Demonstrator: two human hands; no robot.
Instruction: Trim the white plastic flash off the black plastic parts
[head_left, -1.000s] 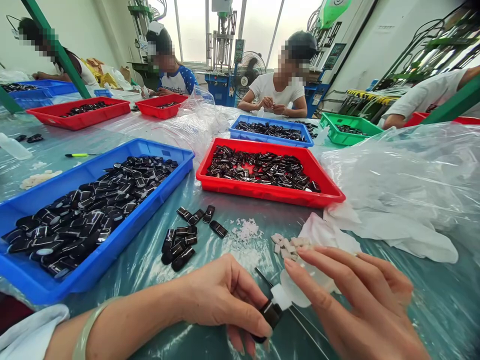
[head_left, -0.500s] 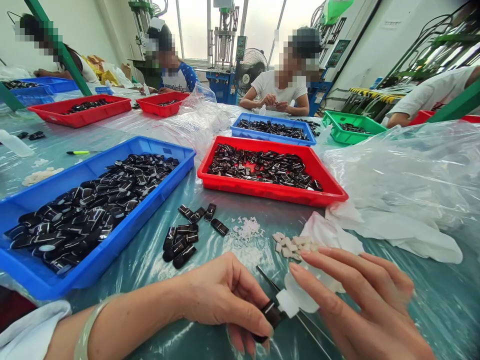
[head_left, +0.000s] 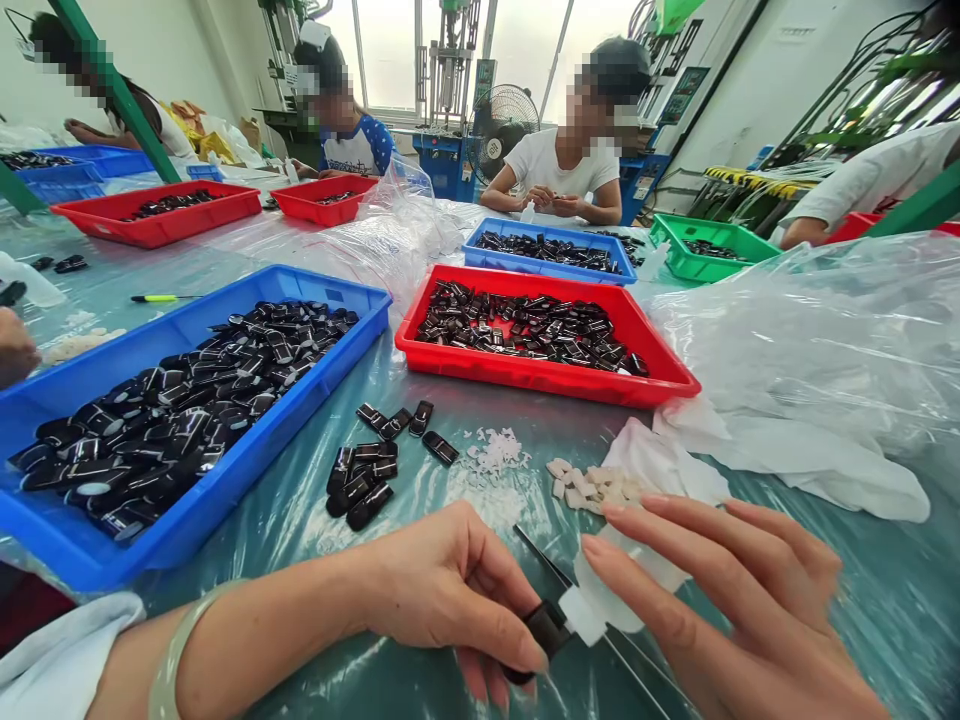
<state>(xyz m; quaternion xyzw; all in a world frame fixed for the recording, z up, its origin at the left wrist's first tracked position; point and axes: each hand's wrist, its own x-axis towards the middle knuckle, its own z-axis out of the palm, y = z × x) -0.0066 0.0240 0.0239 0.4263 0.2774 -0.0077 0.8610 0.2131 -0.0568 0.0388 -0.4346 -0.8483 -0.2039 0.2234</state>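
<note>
still, the small black piece (head_left: 546, 628) is kept pinched by the left hand (head_left: 450, 590) low over the table (head_left: 885, 600), and the white bottle (head_left: 589, 610), clasped under the right hand (head_left: 720, 610), is kept nozzle-to-piece as a second ago, so the same step is judged unfinished, with loose black pieces (head_left: 364, 480) left just beyond.

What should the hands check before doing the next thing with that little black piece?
1. The left hand pinches the black piece: ok.
2. The white tip of the small bottle touches the black piece: ok.
3. The right hand holds the small bottle: ok, thumb hidden.
4. The loose black pieces lie apart from both hands: ok.
5. The thin dark rod under the hands is out of the way: cannot tell.
</note>
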